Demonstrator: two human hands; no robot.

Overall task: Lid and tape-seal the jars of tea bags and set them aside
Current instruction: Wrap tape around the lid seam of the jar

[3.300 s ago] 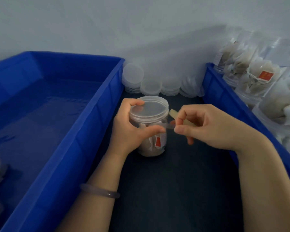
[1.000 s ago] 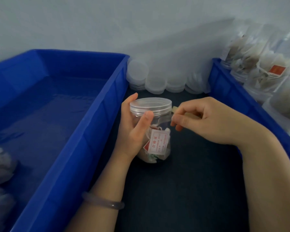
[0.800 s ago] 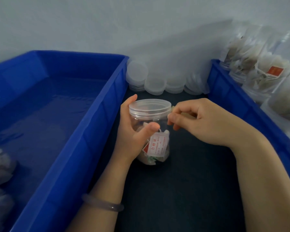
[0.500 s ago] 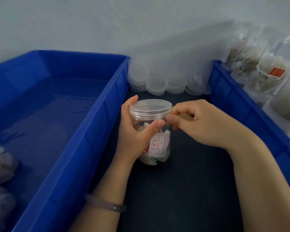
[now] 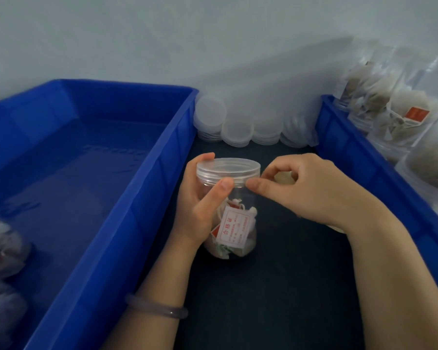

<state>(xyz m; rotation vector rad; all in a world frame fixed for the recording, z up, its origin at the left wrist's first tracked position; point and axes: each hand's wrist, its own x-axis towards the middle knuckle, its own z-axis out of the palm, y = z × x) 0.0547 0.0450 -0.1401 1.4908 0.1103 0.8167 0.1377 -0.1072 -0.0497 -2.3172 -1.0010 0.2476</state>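
Note:
A clear plastic jar (image 5: 234,223) of tea bags stands on the dark table between two blue bins. A clear lid (image 5: 228,168) sits on it, and a white label with red print shows through its front. My left hand (image 5: 200,205) wraps the jar from the left, thumb pressed just under the lid's rim. My right hand (image 5: 306,190) is at the jar's right side, forefinger tip against the rim beside my left thumb, with a small pale roll of tape (image 5: 285,178) held in its fingers. The tape strip itself is too clear to make out.
A large blue bin (image 5: 127,210) lies at the left, with a few jars of tea bags (image 5: 3,251) in its near corner. A second blue bin (image 5: 344,137) at the right holds several open jars of tea bags (image 5: 402,122). Spare clear lids (image 5: 238,130) are stacked against the back wall.
My right hand has moved left, up against the jar's rim, closing the gap to my left thumb. The jar has turned so the white label faces me.

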